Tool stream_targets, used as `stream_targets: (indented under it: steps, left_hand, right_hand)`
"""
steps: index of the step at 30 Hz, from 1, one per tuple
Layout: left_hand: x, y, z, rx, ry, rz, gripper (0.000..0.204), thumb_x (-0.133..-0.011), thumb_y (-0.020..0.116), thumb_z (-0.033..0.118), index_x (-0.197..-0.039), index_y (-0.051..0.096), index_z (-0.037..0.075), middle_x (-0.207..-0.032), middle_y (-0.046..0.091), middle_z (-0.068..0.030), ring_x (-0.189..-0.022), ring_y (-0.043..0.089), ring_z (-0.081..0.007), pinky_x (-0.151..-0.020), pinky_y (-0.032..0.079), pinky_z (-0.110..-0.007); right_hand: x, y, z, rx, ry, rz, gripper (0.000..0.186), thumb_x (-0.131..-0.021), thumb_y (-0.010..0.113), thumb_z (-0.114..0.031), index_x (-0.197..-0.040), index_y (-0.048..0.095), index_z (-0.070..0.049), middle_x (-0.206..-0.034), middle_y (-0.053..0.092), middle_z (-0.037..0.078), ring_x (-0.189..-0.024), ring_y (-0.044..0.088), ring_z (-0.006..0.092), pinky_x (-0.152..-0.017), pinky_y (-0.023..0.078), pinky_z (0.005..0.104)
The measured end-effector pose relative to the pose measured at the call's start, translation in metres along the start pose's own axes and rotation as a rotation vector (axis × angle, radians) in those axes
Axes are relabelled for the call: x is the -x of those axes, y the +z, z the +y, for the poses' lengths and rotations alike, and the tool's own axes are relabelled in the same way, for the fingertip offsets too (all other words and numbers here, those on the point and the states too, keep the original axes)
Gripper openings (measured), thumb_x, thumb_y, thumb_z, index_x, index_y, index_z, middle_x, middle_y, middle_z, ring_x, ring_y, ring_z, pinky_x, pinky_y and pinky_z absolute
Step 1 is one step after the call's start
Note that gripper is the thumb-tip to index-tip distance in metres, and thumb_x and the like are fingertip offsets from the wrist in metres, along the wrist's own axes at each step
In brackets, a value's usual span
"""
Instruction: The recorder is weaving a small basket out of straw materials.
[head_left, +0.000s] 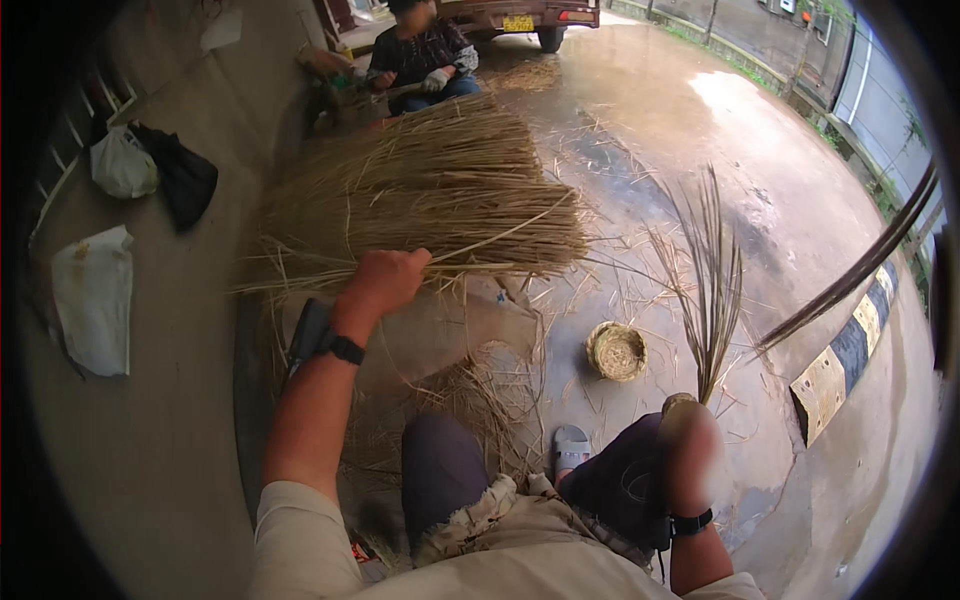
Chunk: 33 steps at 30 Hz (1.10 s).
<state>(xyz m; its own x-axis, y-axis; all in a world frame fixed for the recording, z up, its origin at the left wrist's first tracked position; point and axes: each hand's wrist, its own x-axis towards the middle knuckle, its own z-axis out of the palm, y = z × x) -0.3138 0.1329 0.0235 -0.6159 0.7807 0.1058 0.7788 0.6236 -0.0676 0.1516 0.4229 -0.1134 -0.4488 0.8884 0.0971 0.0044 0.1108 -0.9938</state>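
A thick pile of dry straw stalks [470,215] lies in front of me on a low support, cut ends to the right. My left hand [390,278] is closed at the pile's near edge, its fingers gripping a straw stalk [510,232] that slants up to the right across the bundle. Down by my right knee, my right hand [692,455] is partly smeared. It is wrapped round a small woven straw piece [680,403], from which long loose stalks [712,300] fan upward. A round woven straw basket [616,351] stands on the ground between the pile and my right hand.
Beyond the pile sits another person [425,60], one gloved hand over their lap. Behind them is a dark red vehicle [500,18]. Bags [125,162] and a white sack [92,300] lie at left. A yellow-black ramp [845,355] lies at right. Straw scraps litter the floor.
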Motion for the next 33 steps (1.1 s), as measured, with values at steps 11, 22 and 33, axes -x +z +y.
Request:
stream_targets:
  steps: [11,22,33]
  left_hand:
    - [-0.008,0.046,0.002,0.138,-0.026,0.161,0.069,-0.097,0.073,0.040,-0.155,0.045,0.017,-0.143,0.057,-0.0177,-0.116,0.065,-0.0413,-0.094,0.058,-0.056]
    - [-0.033,0.058,-0.003,-0.001,-0.040,0.076,0.042,-0.097,0.070,0.023,-0.137,0.059,0.017,-0.129,0.065,-0.0147,-0.112,0.065,-0.0410,-0.087,0.057,-0.057]
    - [-0.015,0.049,0.008,-0.002,0.107,0.174,0.047,-0.101,0.059,0.013,-0.148,0.056,0.019,-0.150,0.054,-0.0133,-0.131,0.057,-0.0384,-0.107,0.051,-0.053]
  right_hand:
    - [-0.002,0.003,0.001,0.036,0.016,0.018,0.033,-0.112,0.054,-0.035,-0.092,0.061,-0.009,-0.066,0.045,-0.009,-0.055,0.035,-0.0002,-0.049,0.025,0.0209]
    - [-0.003,-0.003,0.008,-0.002,-0.001,-0.001,0.032,-0.112,0.054,-0.032,-0.093,0.063,-0.008,-0.066,0.044,-0.009,-0.056,0.035,0.0002,-0.049,0.026,0.0214]
    - [-0.001,0.001,-0.001,-0.032,-0.001,-0.030,0.031,-0.112,0.055,-0.030,-0.093,0.063,-0.007,-0.068,0.047,-0.009,-0.059,0.037,0.0006,-0.051,0.028,0.0209]
